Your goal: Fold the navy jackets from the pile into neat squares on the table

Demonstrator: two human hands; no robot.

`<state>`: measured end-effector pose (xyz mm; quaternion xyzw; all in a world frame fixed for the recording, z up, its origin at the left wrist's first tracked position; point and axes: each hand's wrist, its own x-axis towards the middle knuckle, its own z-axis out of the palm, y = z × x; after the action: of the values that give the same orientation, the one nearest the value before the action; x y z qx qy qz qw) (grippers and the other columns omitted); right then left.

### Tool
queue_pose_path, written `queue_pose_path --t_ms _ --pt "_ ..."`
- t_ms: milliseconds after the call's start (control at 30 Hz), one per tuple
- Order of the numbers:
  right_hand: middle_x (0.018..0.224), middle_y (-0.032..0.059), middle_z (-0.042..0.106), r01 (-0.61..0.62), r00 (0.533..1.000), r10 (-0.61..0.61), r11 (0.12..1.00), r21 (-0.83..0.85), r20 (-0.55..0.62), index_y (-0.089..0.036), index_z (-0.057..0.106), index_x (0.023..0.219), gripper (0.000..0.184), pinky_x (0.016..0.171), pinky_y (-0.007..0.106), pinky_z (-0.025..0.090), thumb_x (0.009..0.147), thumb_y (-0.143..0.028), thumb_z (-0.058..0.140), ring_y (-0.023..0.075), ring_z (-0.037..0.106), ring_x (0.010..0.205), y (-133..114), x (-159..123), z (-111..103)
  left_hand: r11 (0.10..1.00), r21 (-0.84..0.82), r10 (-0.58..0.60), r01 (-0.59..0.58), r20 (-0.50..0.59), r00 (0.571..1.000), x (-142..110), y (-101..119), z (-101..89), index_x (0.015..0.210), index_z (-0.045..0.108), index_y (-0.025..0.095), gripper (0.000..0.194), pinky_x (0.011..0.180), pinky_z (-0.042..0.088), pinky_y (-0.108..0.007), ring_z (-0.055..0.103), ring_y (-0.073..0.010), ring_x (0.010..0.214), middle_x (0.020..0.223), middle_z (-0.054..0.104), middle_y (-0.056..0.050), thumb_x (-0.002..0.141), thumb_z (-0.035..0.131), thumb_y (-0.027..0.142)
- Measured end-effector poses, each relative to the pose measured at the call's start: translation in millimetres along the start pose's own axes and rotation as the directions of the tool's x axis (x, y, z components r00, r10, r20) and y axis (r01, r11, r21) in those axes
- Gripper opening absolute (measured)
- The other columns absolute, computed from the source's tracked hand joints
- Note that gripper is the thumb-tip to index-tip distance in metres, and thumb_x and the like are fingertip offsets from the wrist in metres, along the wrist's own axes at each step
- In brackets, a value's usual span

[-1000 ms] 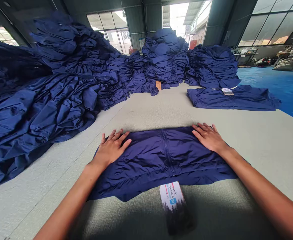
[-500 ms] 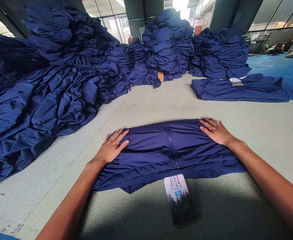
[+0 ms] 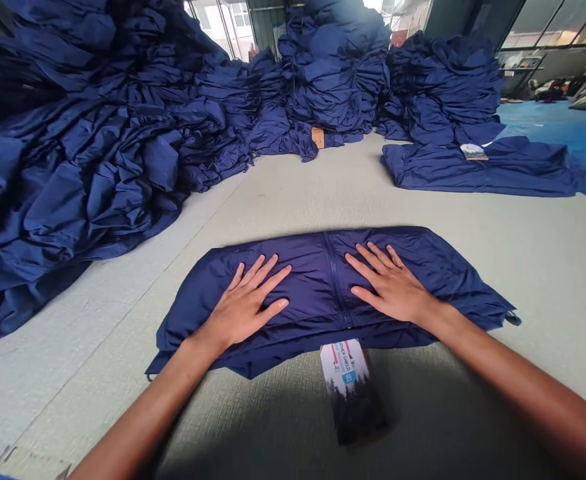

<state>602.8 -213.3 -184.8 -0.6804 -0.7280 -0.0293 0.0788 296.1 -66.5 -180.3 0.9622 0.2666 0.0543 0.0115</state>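
Navy nylon jacket (image 3: 303,293) lies folded on the grey desk (image 3: 283,200), its zipper (image 3: 335,280) centred. Left hand (image 3: 245,303) and right hand (image 3: 390,283) press flat on it, fingers spread, apart either side of the zipper. A printed card tag (image 3: 345,387) touches its lower edge; open desk separates the upper edge from heaped jackets (image 3: 97,167).

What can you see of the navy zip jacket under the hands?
The navy zip jacket lies flat, front up, folded into a wide band on the pale grey work surface. Its thin, slightly glossy fabric shows soft wrinkles. A closed centre zip runs down to a banded hem. The left hand and right hand press flat on it either side of the zip. A printed card tag meets the hem.
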Motion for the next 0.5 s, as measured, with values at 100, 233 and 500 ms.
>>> queue_pose_path --t_ms 100,233,500 --pt "0.163 0.0082 0.020 0.009 1.000 -0.009 1.000 -0.014 0.007 -0.029 0.025 0.157 0.069 0.121 0.057 0.009 0.098 -0.064 0.026 0.0300 0.014 0.150 2.3 1.0 2.4 1.000 -0.017 0.005 -0.005 0.008 1.000 1.8 -9.2 7.4 0.155 0.021 0.040 0.060 0.121 0.013 -0.058 0.013 -0.0268 0.151 0.165 0.011 0.002 0.099 0.033 0.059" --pt "0.163 0.0088 0.022 0.008 1.000 -0.007 1.000 -0.011 0.022 -0.028 0.026 0.157 0.068 0.120 0.057 0.011 0.098 -0.063 0.027 0.0301 0.016 0.150 2.8 1.4 0.3 1.000 -0.023 0.014 -0.014 -0.007 1.000 2.8 -8.1 2.1 0.155 0.024 0.038 0.059 0.121 0.014 -0.057 0.017 -0.0264 0.151 0.165 0.016 0.000 0.100 0.032 0.058" --pt "0.144 0.0120 0.054 0.237 0.936 -0.215 0.970 0.047 -0.279 -0.018 0.052 0.142 0.046 0.120 0.057 0.019 0.100 -0.036 0.043 0.0259 0.040 0.140 -14.0 -23.7 -19.9 0.851 0.014 0.503 -0.525 -0.308 0.807 -20.9 59.0 -32.6 0.127 0.060 0.019 0.048 0.100 0.046 -0.047 0.062 -0.0233 0.101 0.115 0.068 -0.009 0.089 0.052 0.048"
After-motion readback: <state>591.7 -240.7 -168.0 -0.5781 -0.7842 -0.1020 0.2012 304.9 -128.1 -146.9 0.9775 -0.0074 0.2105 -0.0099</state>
